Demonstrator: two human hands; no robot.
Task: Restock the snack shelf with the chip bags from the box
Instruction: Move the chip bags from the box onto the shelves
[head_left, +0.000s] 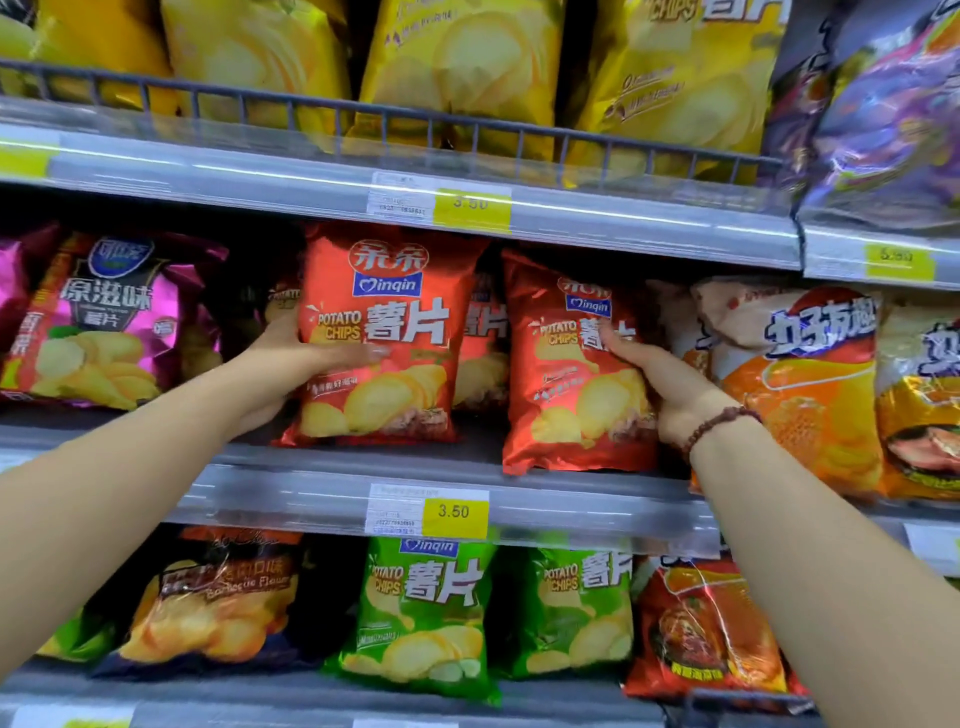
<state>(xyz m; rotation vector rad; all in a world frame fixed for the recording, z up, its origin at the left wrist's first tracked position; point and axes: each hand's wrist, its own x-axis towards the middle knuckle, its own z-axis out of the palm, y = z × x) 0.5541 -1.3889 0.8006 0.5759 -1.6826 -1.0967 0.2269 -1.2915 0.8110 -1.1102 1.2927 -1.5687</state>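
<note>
Middle shelf (322, 460), reference 3.50 tag (454, 512). Left hand (291, 364) grips left red bag (395, 374), upright, just above the tag. Right hand (662, 382) grips right red bag (563, 400), above-right of the tag.

Shop: snack shelves (332, 488) w/ price tags (454, 512)

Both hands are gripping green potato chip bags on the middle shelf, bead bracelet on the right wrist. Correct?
Not green. In the head view the left hand grips the left red bag and the right hand the right red bag on the middle shelf; the green bags sit one shelf below. The bead bracelet part holds.
</note>
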